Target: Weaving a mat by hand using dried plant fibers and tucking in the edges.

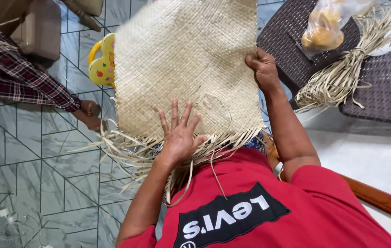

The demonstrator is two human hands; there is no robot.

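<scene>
A pale woven straw mat (186, 59) lies over my lap, its loose unwoven strips (131, 154) fringing the near edge. My left hand (179, 133) rests flat on the mat's near part, fingers spread. My right hand (264, 69) grips the mat's right edge, thumb on top. I wear a red shirt (259, 211).
A bundle of dry straw strips (342, 73) lies on a dark wicker seat (292, 46) at the right, beside a clear bag of yellow food (324, 30). Another person in a plaid sleeve (16, 78) reaches in at the left with a hand (87, 115). A yellow plastic stool (101, 62) stands on the tiled floor (44, 160).
</scene>
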